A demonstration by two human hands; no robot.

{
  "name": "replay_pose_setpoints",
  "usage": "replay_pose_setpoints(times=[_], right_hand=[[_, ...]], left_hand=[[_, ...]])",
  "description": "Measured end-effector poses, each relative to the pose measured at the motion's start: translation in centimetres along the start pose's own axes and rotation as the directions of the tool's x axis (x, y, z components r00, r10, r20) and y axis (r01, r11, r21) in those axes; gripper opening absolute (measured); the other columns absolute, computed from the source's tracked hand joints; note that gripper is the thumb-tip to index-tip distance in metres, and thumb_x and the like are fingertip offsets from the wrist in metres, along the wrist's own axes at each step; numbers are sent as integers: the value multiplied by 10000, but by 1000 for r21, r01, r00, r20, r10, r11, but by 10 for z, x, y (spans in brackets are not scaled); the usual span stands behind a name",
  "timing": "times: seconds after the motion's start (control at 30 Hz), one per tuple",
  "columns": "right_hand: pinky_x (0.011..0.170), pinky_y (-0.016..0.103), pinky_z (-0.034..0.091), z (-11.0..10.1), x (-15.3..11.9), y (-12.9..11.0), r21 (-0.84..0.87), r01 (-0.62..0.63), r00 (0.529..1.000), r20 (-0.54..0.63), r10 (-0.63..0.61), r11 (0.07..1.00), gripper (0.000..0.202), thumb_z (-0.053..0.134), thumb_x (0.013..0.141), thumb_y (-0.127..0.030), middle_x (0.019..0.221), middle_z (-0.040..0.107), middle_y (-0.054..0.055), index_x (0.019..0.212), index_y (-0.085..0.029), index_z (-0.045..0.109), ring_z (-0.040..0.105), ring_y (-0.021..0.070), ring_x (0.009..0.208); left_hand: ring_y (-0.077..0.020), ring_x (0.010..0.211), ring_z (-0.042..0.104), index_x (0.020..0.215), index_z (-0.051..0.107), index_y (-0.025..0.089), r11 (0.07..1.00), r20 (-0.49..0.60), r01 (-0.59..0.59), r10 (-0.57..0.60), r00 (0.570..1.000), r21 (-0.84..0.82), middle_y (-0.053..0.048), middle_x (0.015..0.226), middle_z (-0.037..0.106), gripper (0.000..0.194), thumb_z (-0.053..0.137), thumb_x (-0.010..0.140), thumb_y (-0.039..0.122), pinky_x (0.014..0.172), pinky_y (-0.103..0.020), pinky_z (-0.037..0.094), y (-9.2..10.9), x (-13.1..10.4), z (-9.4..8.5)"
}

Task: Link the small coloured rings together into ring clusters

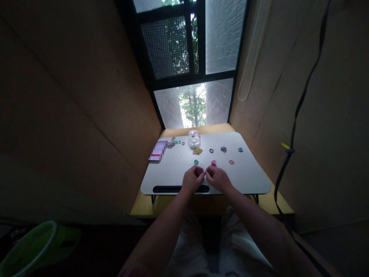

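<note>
- Left hand (pixel 192 178) and right hand (pixel 218 178) meet fingertip to fingertip near the lap desk's (pixel 253 177) front edge, pinched narrow; whatever sits between them is too small to tell
- Green ring (pixel 196 162) and pink ring (pixel 213 163) lie just beyond the fingers
- Clear jar (pixel 194 139) stands by the back edge, a window (pixel 193 104) behind; more coloured rings are scattered across the desk

free: bare tray (pixel 248 173) right | blocked: jar (pixel 194 139), scattered rings (pixel 197 151) ahead
</note>
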State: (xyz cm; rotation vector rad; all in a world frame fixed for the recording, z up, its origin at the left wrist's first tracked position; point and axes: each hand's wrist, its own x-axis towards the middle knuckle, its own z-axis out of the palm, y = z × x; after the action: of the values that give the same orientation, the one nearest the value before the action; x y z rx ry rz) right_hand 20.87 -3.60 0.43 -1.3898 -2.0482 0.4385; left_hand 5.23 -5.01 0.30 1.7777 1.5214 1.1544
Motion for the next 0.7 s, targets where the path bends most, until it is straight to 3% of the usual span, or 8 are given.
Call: replay_pose_setpoints(times=[0.3, 0.7], right_hand=[[575, 234, 301, 1, 1, 0, -36, -20, 1000, -12, 19, 999, 158, 495, 832, -281, 669, 610, 4, 743, -204, 600, 519, 127, 605], [569, 222, 328, 0, -1, 0, 34, 29, 1000, -3, -29, 999, 133, 517, 813, -289, 662, 612, -4, 751, -201, 595, 516, 118, 582]], left_hand=[[-117, 655, 596, 916, 690, 185, 1000, 45, -21, 20, 999, 22, -21, 767, 691, 198, 581, 806, 308, 648, -250, 467, -1, 2, 1], [-110, 656, 567, 827, 611, 182, 998, -3, -22, 22, 1000, 62, 2, 728, 638, 123, 544, 815, 285, 633, -234, 418, -5, 2, 2]])
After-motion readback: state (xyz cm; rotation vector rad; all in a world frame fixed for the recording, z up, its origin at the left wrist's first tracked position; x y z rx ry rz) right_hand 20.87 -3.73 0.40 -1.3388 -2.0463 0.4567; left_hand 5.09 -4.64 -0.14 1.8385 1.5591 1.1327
